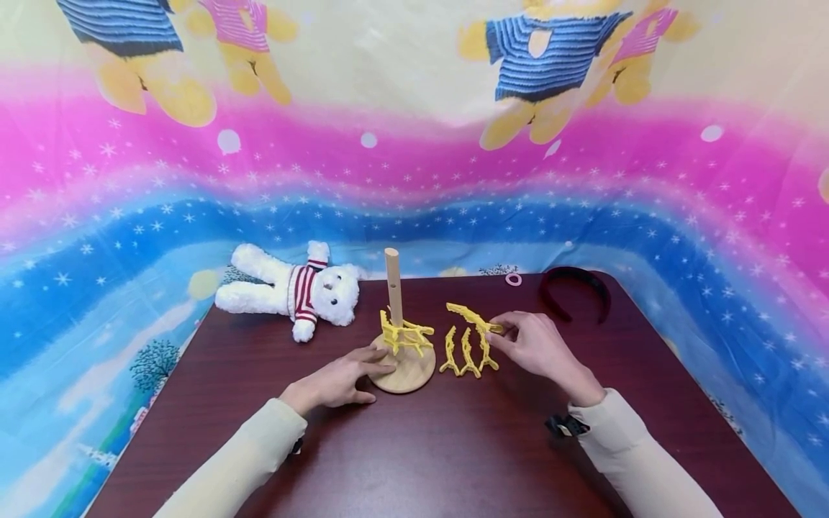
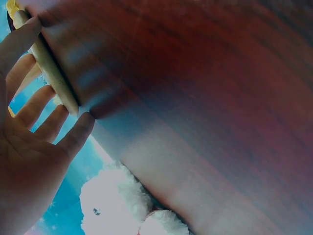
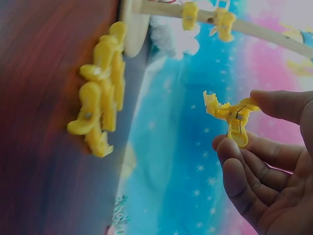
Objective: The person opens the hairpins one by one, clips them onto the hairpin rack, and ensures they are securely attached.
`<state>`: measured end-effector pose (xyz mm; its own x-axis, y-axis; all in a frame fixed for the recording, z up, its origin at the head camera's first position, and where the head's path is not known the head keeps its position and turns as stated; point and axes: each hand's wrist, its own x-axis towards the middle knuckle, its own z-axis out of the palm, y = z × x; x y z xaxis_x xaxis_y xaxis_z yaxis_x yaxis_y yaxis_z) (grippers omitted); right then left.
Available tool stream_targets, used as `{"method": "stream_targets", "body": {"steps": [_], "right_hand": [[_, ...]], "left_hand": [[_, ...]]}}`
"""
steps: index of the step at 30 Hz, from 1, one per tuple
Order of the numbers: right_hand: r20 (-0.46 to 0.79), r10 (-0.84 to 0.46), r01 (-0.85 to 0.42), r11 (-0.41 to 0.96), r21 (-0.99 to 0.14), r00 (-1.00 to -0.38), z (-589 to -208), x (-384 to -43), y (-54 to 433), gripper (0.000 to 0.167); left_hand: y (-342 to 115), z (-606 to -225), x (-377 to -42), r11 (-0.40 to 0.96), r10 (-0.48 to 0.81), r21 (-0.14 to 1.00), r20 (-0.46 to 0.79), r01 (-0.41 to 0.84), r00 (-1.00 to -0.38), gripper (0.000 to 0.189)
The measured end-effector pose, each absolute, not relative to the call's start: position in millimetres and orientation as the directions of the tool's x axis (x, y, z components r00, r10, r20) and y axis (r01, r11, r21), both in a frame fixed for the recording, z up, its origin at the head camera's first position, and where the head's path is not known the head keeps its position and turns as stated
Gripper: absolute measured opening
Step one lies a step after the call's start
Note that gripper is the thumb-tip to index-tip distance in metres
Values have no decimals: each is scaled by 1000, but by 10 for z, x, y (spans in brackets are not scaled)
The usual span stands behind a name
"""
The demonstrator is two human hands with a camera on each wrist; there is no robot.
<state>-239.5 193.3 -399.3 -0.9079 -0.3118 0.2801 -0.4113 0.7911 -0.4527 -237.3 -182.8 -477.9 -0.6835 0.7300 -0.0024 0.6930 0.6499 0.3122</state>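
My left hand [image 1: 337,378], its fingers spread and fairly straight, rests at the near-left rim of a round wooden base [image 1: 409,380]. An upright wooden post [image 1: 393,280] rises from this base. Yellow clips [image 3: 190,15] are attached low on the post. Between thumb and fingertips, my right hand [image 1: 544,347] pinches a yellow spring clip [image 3: 238,116] by its handle end, toothed end pointing away from the hand. In the head view this clip is raised over several more yellow clips [image 1: 465,360] lying in a row right of the base.
A white teddy bear [image 1: 340,295] in a striped top lies at the back left of the dark wooden table [image 1: 414,460]. Toward the back right are a dark red headband [image 1: 599,288] and a small pink ring [image 1: 513,279]. A patterned cloth [image 1: 414,158] hangs behind.
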Motion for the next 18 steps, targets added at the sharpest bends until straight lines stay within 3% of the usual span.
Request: {"method": "stream_targets", "body": {"steps": [18], "right_hand": [[344, -429, -546, 721, -427, -835, -3788, -2299, 1613, 18]], "left_hand": [[-1837, -4784, -2387, 644, 735, 311, 2, 699, -678, 61]]}}
